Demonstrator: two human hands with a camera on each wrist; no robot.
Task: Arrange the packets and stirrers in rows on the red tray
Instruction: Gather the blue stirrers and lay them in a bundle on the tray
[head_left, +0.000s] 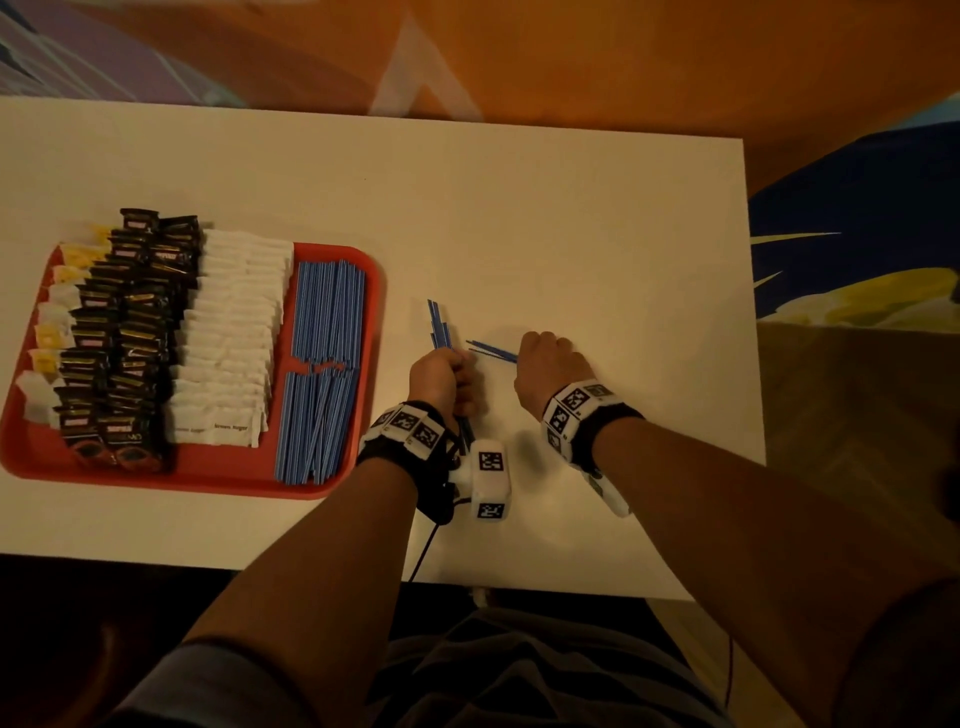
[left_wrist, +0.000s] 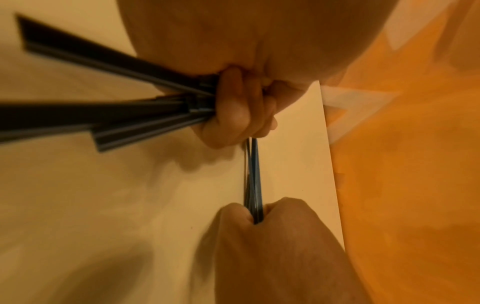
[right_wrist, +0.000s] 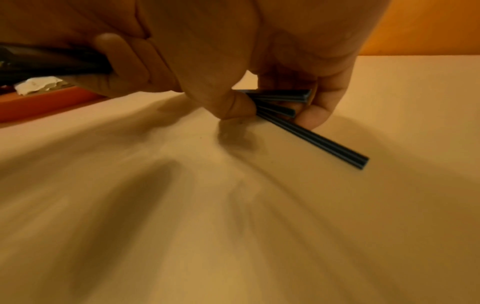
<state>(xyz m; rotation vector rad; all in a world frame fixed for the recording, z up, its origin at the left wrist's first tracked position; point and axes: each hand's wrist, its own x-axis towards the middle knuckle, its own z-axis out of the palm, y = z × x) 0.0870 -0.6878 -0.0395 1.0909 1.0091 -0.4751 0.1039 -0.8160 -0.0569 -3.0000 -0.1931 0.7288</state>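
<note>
The red tray (head_left: 332, 486) lies at the table's left and carries rows of yellow-and-white packets (head_left: 52, 332), black packets (head_left: 130, 338), white sugar packets (head_left: 228, 338) and blue stirrers (head_left: 324, 364). Just right of the tray, my left hand (head_left: 441, 376) grips a bundle of blue stirrers (head_left: 439, 325) that fans out above the fist. My right hand (head_left: 545, 358) pinches a few more stirrers (head_left: 493, 351) low over the table, their tips pointing at the left hand. In the right wrist view the thumb (right_wrist: 233, 107) and fingers clamp these stirrers (right_wrist: 311, 139).
A white table (head_left: 571, 234) has bare surface behind and to the right of both hands. Its right edge (head_left: 750, 312) drops to a patterned floor. A cable (head_left: 423, 551) hangs from the left wrist over the front edge.
</note>
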